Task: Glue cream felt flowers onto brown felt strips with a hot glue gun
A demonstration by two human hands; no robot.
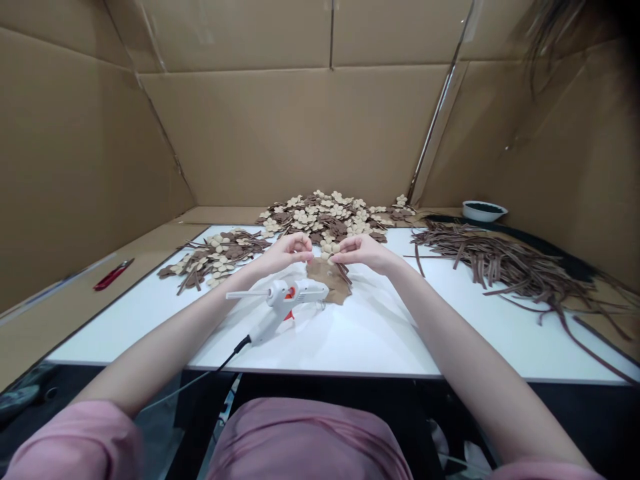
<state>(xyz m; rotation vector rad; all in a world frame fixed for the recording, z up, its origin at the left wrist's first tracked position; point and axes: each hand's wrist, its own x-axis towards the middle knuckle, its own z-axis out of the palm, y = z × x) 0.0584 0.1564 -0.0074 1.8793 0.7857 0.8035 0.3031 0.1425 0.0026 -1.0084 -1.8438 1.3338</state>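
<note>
Cream flwr (327, 249), rounded petals, at far end of irreg. brn sheet (334, 288) on wht tabletop (385, 340)

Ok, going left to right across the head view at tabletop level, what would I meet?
Red tool → smaller pile of flowers and strips → left hand → brown piece → right hand → heap of brown strips.

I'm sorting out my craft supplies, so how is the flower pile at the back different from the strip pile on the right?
The flower pile mixes cream and brown, while the strip pile looks brown throughout. The flower pile consists of petalled shapes; the strip pile, of long, thin pieces. The flower pile is compact, whereas the strip pile has strands trailing out. Both are loose, overlapping heaps.
</note>
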